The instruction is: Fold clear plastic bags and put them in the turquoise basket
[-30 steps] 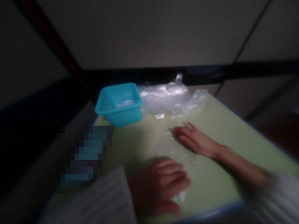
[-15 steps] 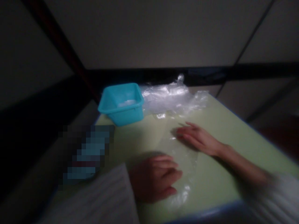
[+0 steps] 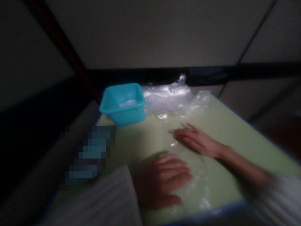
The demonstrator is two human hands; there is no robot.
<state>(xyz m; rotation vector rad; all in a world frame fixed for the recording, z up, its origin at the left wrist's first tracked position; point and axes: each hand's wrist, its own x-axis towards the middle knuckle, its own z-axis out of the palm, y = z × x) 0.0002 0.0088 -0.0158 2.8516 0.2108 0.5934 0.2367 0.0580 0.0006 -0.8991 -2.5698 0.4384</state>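
A clear plastic bag (image 3: 196, 185) lies flat on the pale green table (image 3: 134, 141), its edges hard to make out in the dim light. Over its left side rests my left hand (image 3: 166, 182), palm down with the fingers stretched out. My right hand (image 3: 199, 141) lies palm down near the bag's far end, fingers extended toward the left. Nothing shows held in either hand.
A turquoise plastic basket (image 3: 127, 116) with something whitish inside stands at the table's back left. Beside it spreads a heap of clear plastic bags (image 3: 171, 97). A pixelated flat object (image 3: 91, 153) lies at the left edge. Panels rise behind the table.
My left hand has slid slightly right and its fingers have straightened out from a looser curl. My right hand has shifted a little left, fingers stretched further. The clear bag has moved right.
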